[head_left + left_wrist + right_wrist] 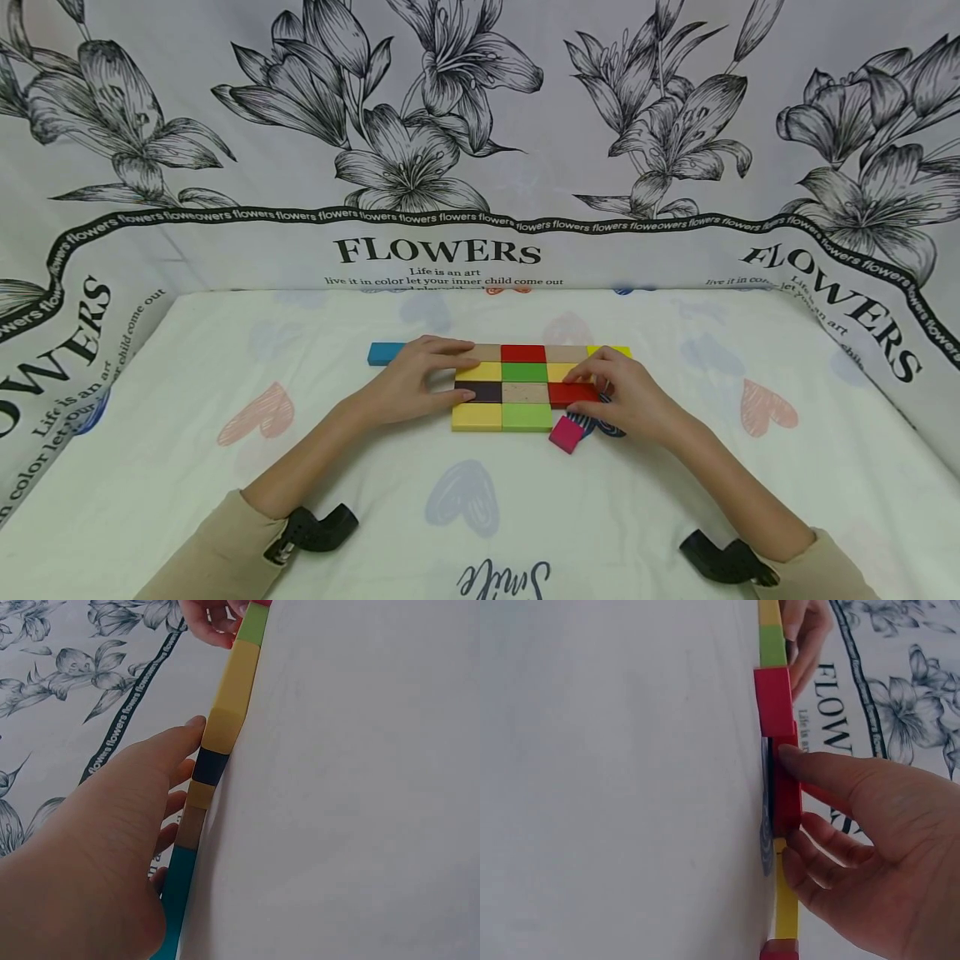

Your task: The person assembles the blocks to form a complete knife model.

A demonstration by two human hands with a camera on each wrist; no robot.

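Colored flat blocks lie side by side in rows on the cloth. My right hand (636,398) pinches the red block (564,394) at the right end of the third row, its thumb on the near side. The fingers curl at that block's right end in the right wrist view. My left hand (401,382) rests along the left side of the rows, fingers extended, thumb touching the black block (480,391). Nearest me are a yellow block (476,417) and a light green block (527,417). A pink block (566,434) sits turned at an angle beside the light green one.
The back row holds a blue block (384,354) at its left, partly behind my left hand, another red block (522,354), tan blocks and a yellow block (609,351) at its right. A heart-printed cloth (360,500) covers the table, and a flower-printed sheet (555,167) hangs behind.
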